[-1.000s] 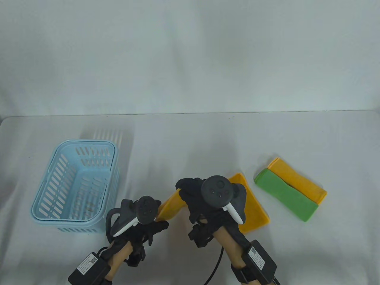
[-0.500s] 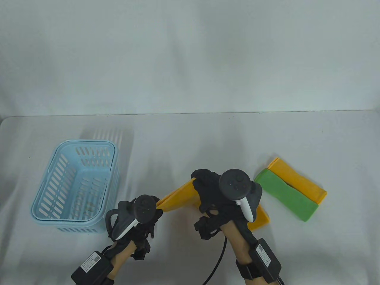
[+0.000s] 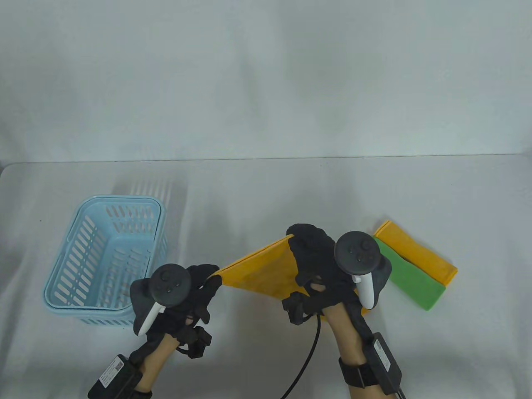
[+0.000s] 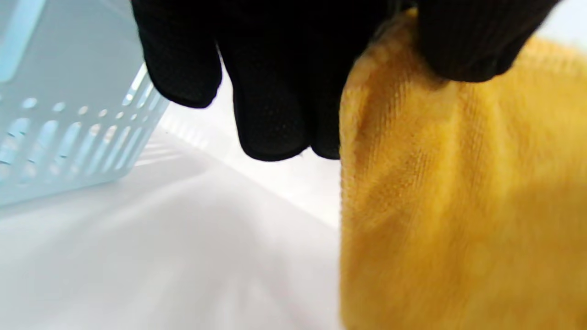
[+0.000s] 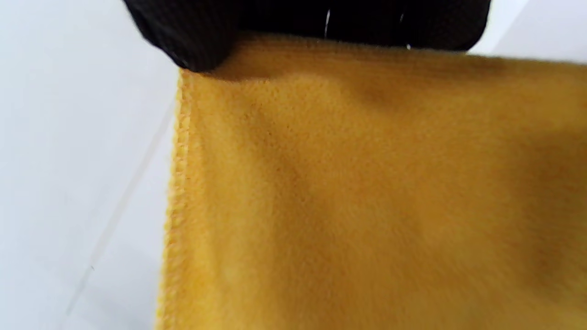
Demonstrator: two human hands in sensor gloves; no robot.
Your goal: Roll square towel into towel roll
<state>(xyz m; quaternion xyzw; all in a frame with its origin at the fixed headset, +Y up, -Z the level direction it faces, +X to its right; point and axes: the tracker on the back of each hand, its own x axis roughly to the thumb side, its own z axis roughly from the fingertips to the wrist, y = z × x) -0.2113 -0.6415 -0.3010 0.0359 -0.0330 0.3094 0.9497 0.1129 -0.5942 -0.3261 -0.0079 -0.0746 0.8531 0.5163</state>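
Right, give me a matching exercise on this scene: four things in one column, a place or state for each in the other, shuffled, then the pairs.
Things:
1. yellow towel
2. blue basket
3. green towel
4. orange towel

States:
A. folded, farthest right on the table
B. held up between both hands
C. stands left of the left hand
D. folded, lying against the orange towel's near side

Pairs: 1-B, 2-C, 3-D, 4-A
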